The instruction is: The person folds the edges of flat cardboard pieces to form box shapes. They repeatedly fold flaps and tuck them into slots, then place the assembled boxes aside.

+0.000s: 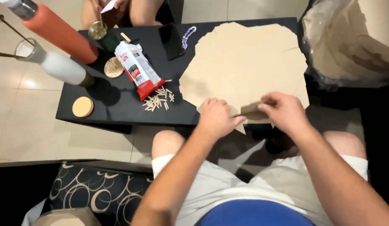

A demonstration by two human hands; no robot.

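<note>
Left hand [217, 117] and right hand [282, 111] were both at the near edge of the black bench [119, 104], each grip closed on a small folded flap [252, 112] of the large tan cardboard sheet [244, 62], which lay flat on the bench's right half. To the left of the sheet lay a red-and-white glue pouch [138, 69] with a scatter of short wooden sticks [159, 99] just beside its red end, and a round cork coaster [83, 106] sat near the bench's left corner.
</note>
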